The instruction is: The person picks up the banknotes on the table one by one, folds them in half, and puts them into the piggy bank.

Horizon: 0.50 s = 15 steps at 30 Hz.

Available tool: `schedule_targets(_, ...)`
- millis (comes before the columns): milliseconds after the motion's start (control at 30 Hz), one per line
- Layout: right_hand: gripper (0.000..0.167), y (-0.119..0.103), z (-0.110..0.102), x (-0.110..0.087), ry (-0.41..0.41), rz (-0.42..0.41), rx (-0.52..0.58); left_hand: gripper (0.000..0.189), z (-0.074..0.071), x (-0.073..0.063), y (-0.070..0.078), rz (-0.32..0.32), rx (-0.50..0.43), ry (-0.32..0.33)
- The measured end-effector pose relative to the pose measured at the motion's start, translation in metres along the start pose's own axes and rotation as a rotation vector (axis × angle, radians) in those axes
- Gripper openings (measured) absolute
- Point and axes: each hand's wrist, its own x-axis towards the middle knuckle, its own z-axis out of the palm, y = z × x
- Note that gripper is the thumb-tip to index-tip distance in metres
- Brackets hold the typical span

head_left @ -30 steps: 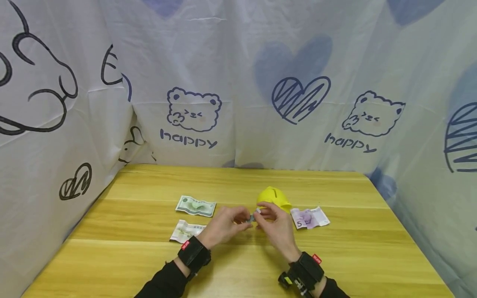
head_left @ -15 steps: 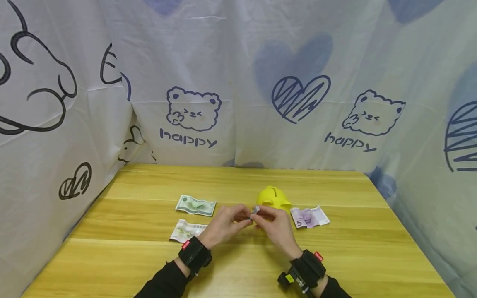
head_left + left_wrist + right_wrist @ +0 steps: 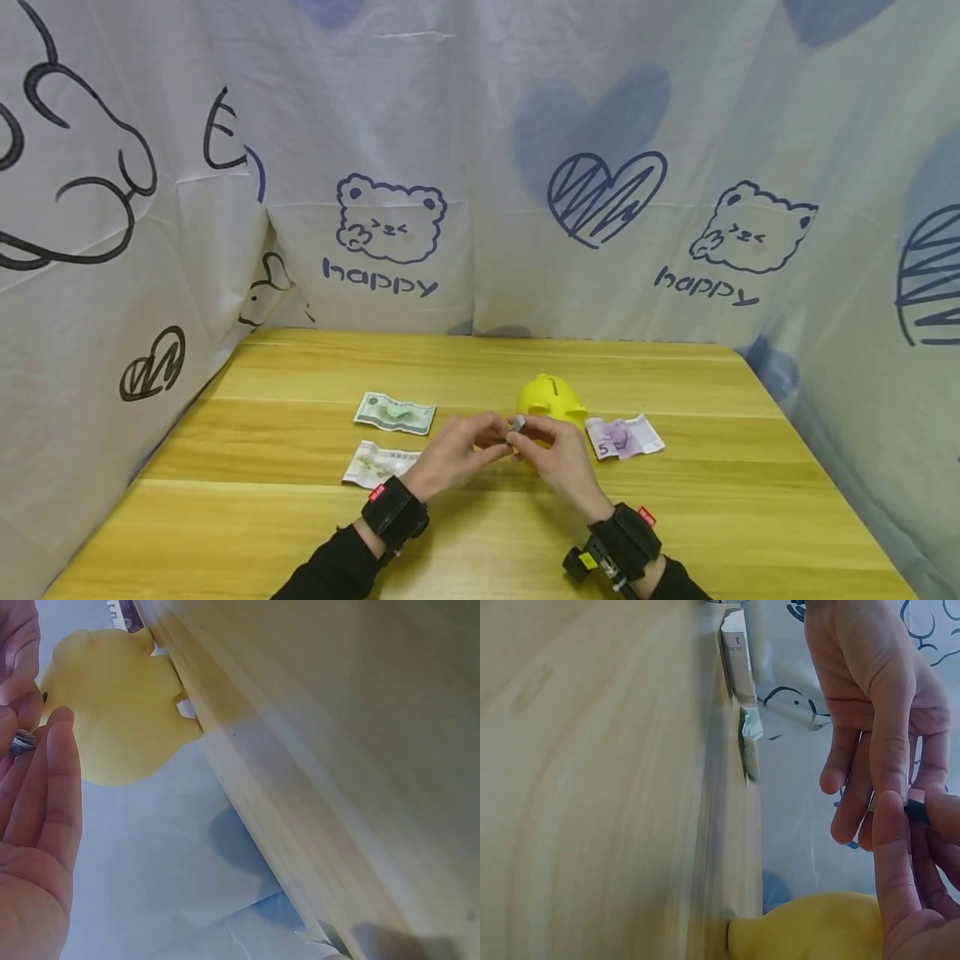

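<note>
Over the table, both hands meet in front of a yellow piggy bank, its slot facing up. Between the fingertips is a small, tightly folded grey-blue banknote. My left hand pinches its left end, and my right hand pinches the other end between thumb and fingers. Layered edges of the folded note show in the left wrist view. Fingers cover most of it, so its print is hidden. The right wrist view shows its dark end between the fingers.
A green banknote and a pale banknote lie creased on the table, left of the hands. Right of the piggy bank lies a purple banknote marked 5. A printed curtain hangs around the table.
The folded note has turned between the fingertips and shows less of its length. Both hands have drawn slightly closer together. The piggy bank and the notes on the table have stayed put.
</note>
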Motion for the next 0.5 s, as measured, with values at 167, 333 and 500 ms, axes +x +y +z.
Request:
schedule_targets(167,0.023,-0.0002,-0.0017,-0.0011,-0.013,0.001,-0.003,0.011,-0.0001,0.0009,0.0027,-0.016,0.023,-0.007)
schedule_targets(333,0.020,0.0009,-0.0040,-0.0036,-0.011,-0.010,-0.020,0.009,-0.0007,0.0024,0.0057,-0.017,0.032,-0.008)
schedule_targets(500,0.018,0.0026,-0.0068,-0.0067,-0.013,-0.012,-0.009,0.009,-0.0013,0.0026,0.0062,-0.016,0.047,-0.010)
